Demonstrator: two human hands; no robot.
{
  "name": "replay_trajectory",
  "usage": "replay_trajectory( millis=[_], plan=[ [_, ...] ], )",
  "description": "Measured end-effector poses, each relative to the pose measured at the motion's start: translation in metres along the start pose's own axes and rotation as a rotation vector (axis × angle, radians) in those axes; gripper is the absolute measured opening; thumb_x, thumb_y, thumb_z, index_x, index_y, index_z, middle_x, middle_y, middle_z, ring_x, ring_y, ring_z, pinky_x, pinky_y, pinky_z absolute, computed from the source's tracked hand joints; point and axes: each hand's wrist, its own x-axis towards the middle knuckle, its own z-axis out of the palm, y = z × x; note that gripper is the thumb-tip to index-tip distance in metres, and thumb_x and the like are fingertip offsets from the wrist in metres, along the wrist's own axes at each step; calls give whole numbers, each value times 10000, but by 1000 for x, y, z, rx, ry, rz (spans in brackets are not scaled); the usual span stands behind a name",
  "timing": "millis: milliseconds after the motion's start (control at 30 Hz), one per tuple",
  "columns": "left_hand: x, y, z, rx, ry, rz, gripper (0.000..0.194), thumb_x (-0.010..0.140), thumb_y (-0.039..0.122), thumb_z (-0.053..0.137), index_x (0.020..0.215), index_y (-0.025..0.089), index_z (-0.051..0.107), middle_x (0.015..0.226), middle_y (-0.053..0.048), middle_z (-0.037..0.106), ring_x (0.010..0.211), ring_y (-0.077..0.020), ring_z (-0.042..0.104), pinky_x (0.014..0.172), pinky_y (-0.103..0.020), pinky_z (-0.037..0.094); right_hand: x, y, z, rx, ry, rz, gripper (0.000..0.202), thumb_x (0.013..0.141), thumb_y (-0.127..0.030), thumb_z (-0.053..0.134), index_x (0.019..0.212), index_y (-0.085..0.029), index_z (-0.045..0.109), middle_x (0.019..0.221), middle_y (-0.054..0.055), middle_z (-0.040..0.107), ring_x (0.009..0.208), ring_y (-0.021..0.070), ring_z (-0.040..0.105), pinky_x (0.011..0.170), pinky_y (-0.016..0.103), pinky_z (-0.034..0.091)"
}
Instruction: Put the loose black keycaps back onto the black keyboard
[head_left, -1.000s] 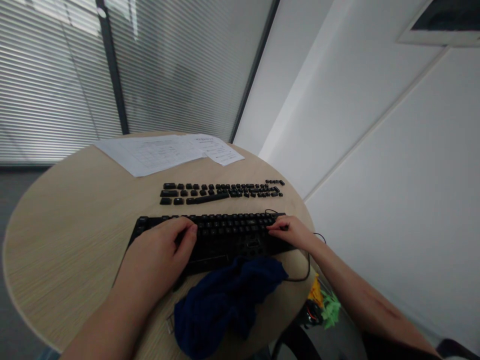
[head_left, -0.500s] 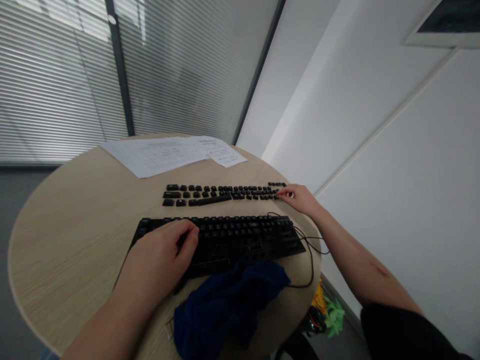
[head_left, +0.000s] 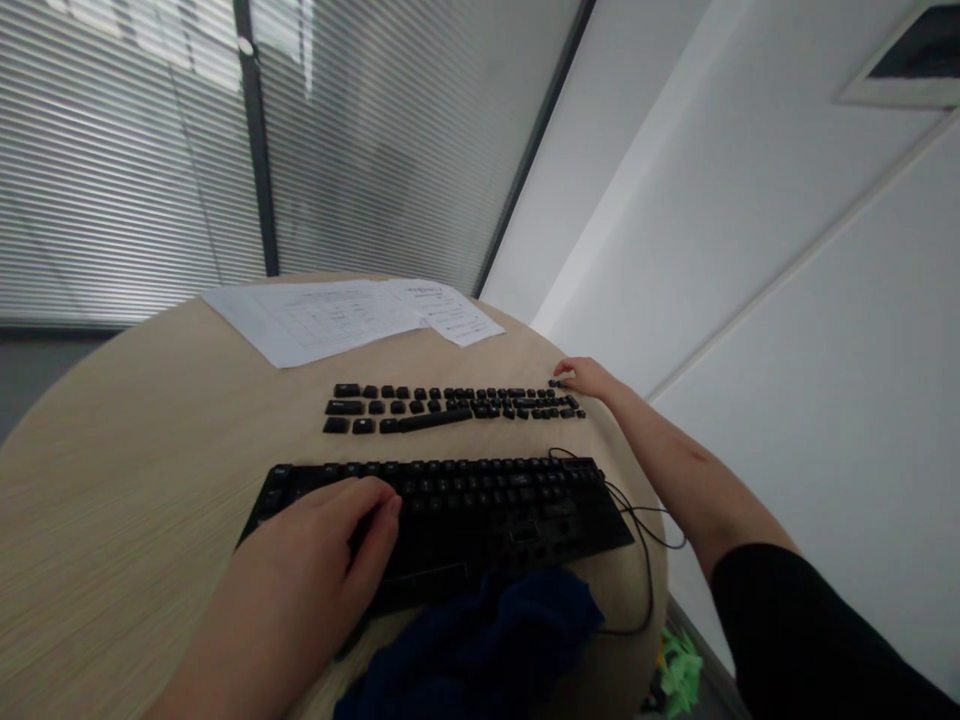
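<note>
One left hand [head_left: 304,570], grip narrow, rested on one keyboard [head_left: 480,540] on one counter [head_left: 112,480], near one blue cloth [head_left: 487,640]. Beyond lay three long rows of keycaps [head_left: 345,407]; one right hand [head_left: 591,378] reached their right end, hold unclear.

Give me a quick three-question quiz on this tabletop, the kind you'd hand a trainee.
1. Multiple choice: what lies between the keyboard and the papers?
A) a mouse
B) rows of loose keycaps
C) a stapler

2. True or false: the left hand is at the keyboard, while the right hand is beyond it, near the right end of the loose keycaps.

3. Fill in the blank: the crumpled cloth by the near side of the keyboard is ____ in colour.

Key: 1. B; 2. true; 3. blue
</note>
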Motion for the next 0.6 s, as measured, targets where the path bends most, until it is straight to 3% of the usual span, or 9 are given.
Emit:
replay_trajectory(
  millis=[367, 500, 600],
  plan=[
    [-4, -7, 6, 20, 52, 52, 444, 939, 550, 392, 863, 281, 736, 882, -33, 777, 743, -238, 704, 684, -362, 522, 11, -13, 3, -12, -30, 2, 174, 802, -151, 728, 968, -179, 775, 1056, 39, 749, 1023, 164, 668, 916, 223, 485],
    [-5, -6, 5, 15, 34, 52, 448, 944, 543, 380, 855, 278, 730, 881, -33, 773, 767, -245, 705, 689, -371, 516, 2, -27, -10, 15, 44, 13, 183, 829, -169, 697, 999, -161, 764, 1034, 55, 747, 962, 163, 675, 896, 234, 487],
    [-4, -3, 1, 18, 18, 46, 445, 942, 532, 374, 848, 271, 722, 867, -38, 767, 768, -248, 700, 673, -366, 507, -20, -41, -28, 57, 104, -12, 198, 875, -209, 665, 1051, -176, 750, 1038, 40, 747, 959, 152, 677, 919, 239, 486]
  ],
)
